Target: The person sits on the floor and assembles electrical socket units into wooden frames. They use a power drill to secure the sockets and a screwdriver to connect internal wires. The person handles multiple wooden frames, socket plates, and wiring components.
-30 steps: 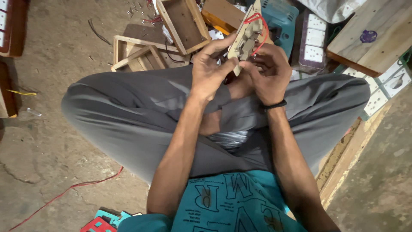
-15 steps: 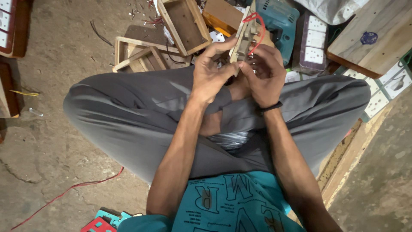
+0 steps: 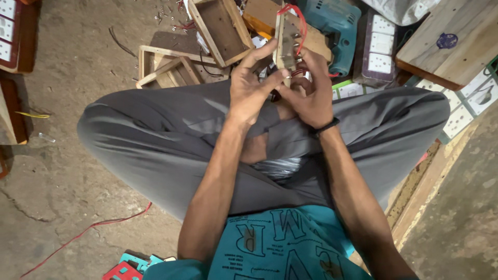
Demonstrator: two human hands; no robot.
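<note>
I sit cross-legged in grey trousers on a concrete floor. Both hands hold a small wooden switch board panel [image 3: 284, 41] upright and edge-on above my knees. A red wire [image 3: 296, 21] loops over its back. My left hand [image 3: 251, 85] grips the panel's left side, the index finger stretched up along it. My right hand [image 3: 310, 91], with a black band on its wrist, clasps the lower right side, fingers curled among the wires.
Beyond my knees lie an empty wooden box [image 3: 220, 31], wooden frames [image 3: 166, 65], a teal power drill [image 3: 334, 23] and white switch plates [image 3: 378, 46]. A wooden board [image 3: 456, 41] lies at the upper right. A red wire [image 3: 88, 231] trails on the floor at the lower left.
The panel has turned from tilted and face-on to upright and edge-on. My hands have shifted their grip slightly around it.
</note>
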